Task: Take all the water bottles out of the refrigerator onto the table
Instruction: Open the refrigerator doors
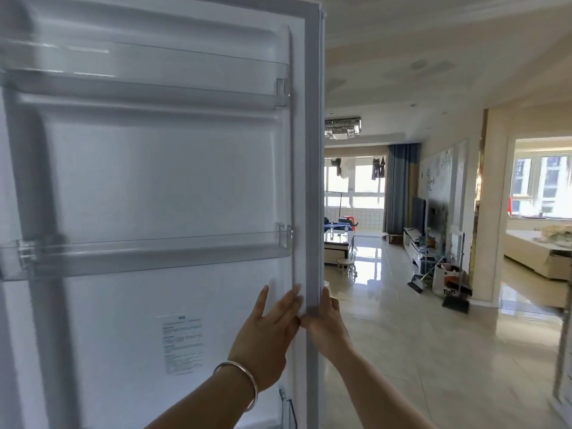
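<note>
Door shelves [148, 252] on the refrigerator door [161, 181] look bare; no water bottles are in view. The left hand [272, 326] lies flat, fingers straight, against the inner liner, while the right hand [325, 317] grips the door's edge. Judging by this, the door is being handled; next comes looking inside the cabinet for bottles.

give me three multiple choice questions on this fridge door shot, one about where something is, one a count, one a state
1. Where is the bracelet?
A. left wrist
B. right wrist
C. door shelf

2. How many clear shelves hang on the fridge door?
A. none
B. two
C. five

3. What do the door shelves hold?
A. bottles
B. jars
C. nothing visible

Answers:
1 A, it circles the wrist below the left hand.
2 B, an upper shelf and a lower shelf.
3 C, both look empty; the right hand holds the door's edge.
</note>
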